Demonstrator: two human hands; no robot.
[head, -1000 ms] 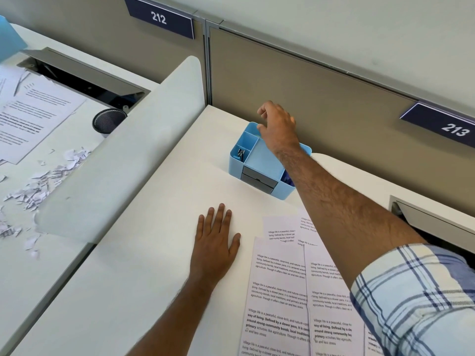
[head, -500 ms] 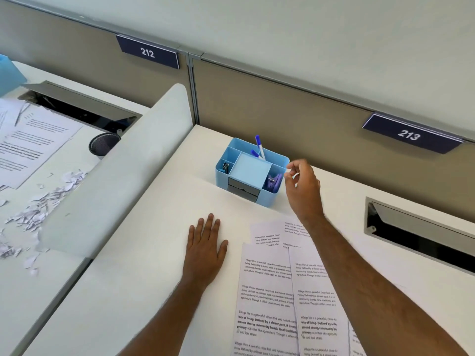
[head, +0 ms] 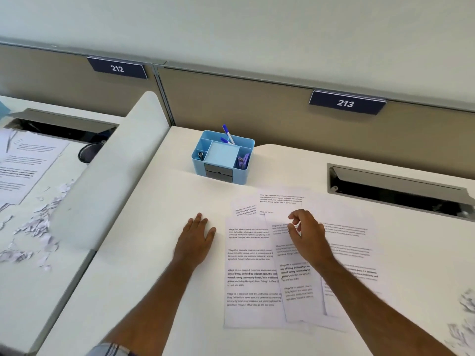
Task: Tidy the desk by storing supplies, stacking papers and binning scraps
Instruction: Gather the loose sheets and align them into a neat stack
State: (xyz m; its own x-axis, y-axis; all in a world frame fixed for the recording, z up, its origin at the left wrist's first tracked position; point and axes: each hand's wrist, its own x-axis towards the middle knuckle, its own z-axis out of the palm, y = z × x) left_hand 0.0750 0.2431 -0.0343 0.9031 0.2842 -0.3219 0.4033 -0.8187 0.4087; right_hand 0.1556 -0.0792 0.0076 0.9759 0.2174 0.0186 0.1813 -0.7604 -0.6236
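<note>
- Lying closest to you on the white desk (head: 144, 291) are the printed papers (head: 250, 276), spread out in a messy fan with the sheets lapping over each other.
- Your left hand (head: 196, 240) rests flat on the bare desk, just beside the left edge of the papers. Its fingers are straight and close together, and it holds nothing.
- Your right hand (head: 307, 233) is over the middle of the papers. Its fingers are loosely curled with the thumb a little apart. You can't tell if it touches the top sheet, and nothing shows in its grip.
- Some crumpled paper scraps (head: 464, 327) sit at the far right edge, near your right arm. They look blurry.
- Past your hands, a blue desk organizer (head: 223, 156) stands upright on the desk, near the back wall and apart from the papers.
- Two blue pens (head: 228, 136) stick up from its back slot. A purple thing sits in its right slot, too small to tell what it is.
- To the left, behind a white divider (head: 108, 176), the next desk has more torn bits (head: 38, 224) and another printed sheet (head: 23, 163).
- Far back, the wall has two dark signs, 212 (head: 117, 68) and 213 (head: 345, 103).
</note>
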